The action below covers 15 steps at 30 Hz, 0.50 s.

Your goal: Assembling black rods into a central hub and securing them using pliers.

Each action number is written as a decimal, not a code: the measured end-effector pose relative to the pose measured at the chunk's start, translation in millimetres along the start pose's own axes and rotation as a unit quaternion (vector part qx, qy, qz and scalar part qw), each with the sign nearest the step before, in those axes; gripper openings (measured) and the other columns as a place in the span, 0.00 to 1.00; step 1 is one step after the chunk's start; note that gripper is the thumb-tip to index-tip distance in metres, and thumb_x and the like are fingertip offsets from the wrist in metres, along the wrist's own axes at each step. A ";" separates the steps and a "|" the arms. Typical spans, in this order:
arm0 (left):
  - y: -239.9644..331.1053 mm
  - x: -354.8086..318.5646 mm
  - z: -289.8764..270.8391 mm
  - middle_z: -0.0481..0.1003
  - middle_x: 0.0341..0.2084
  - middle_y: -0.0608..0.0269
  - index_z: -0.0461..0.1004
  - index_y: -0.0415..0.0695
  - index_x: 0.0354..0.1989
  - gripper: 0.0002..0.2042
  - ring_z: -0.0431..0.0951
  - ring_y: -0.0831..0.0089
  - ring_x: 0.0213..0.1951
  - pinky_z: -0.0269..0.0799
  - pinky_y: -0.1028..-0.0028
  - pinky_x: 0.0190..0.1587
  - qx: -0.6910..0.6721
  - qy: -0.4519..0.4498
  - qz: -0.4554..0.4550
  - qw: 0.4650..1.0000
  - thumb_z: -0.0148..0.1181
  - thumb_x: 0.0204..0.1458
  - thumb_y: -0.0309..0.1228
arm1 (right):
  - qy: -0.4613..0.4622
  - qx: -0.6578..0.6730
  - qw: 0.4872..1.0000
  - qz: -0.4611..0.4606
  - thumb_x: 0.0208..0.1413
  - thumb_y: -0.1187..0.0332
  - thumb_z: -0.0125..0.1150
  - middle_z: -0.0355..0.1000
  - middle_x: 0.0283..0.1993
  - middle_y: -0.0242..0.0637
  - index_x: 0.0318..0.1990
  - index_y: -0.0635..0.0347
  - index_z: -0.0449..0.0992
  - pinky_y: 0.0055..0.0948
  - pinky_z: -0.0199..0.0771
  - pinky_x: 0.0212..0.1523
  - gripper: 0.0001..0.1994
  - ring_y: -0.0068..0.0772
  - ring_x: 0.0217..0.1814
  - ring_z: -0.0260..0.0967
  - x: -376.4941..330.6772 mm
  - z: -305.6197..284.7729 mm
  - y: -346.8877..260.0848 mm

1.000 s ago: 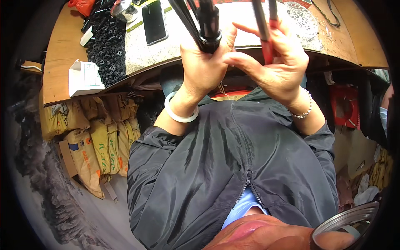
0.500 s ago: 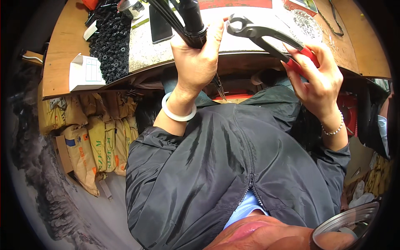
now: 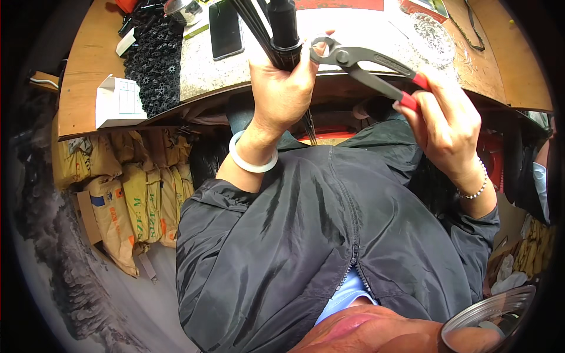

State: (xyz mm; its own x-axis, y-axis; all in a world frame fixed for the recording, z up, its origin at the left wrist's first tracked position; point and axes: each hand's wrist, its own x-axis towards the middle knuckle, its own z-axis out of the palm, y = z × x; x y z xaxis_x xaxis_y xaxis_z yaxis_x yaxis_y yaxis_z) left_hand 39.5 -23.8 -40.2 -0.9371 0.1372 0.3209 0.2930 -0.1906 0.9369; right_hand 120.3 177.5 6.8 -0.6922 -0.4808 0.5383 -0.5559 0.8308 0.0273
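Observation:
My left hand grips a bundle of thin black rods capped by a black cylindrical collar, held upright in front of the workbench. My right hand holds red-handled pliers by their handles. The pliers' grey jaws reach left and sit right beside the collar, near my left thumb. A pale bangle circles my left wrist, a beaded bracelet my right.
A wooden workbench with a stone-look top carries a black phone, a pile of small black gear-like parts, a white box and a glass dish. Yellow sacks are stacked under the bench at left.
My right hand swung away to the right and lower with the pliers, then brought their jaws in toward the black collar. My left hand kept hold of the rod bundle.

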 end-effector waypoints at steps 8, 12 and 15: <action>1.0 -6.2 4.6 0.74 0.26 0.59 0.73 0.33 0.37 0.07 0.60 0.90 0.14 0.54 0.88 0.14 -0.059 -0.058 0.035 0.996 0.52 0.52 0.21 | -0.427 0.652 0.529 0.335 0.40 0.77 0.65 0.65 0.26 0.35 0.48 0.61 0.57 0.20 0.69 0.20 0.27 0.24 0.19 0.66 4.0 1.9 -2.8; 2.0 -6.2 6.4 0.72 0.21 0.65 0.73 0.32 0.39 0.09 0.57 0.90 0.12 0.51 0.87 0.14 -0.022 -0.021 0.024 0.999 0.51 0.52 0.23 | -0.007 0.248 0.963 0.102 0.48 0.76 0.57 0.67 0.33 0.39 0.52 0.66 0.61 0.27 0.69 0.31 0.22 0.26 0.30 0.67 -22.6 31.4 -6.1; 4.6 -6.7 5.6 0.64 0.14 0.75 0.72 0.32 0.43 0.11 0.55 0.91 0.12 0.48 0.88 0.14 -0.010 -0.051 -0.003 0.999 0.52 0.52 0.24 | -0.293 0.727 0.488 0.384 0.47 0.72 0.57 0.63 0.15 0.33 0.38 0.70 0.65 0.19 0.63 0.13 0.12 0.23 0.09 0.59 -17.2 12.0 -5.9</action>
State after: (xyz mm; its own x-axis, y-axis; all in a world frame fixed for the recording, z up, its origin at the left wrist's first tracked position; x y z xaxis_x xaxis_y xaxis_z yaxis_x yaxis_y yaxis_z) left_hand 48.2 -20.2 -37.3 -0.9139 0.2372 0.3294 0.2834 -0.2081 0.9362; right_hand 130.0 177.5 -12.7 -0.7294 -0.5351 -0.4263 0.5270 -0.0422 -0.8488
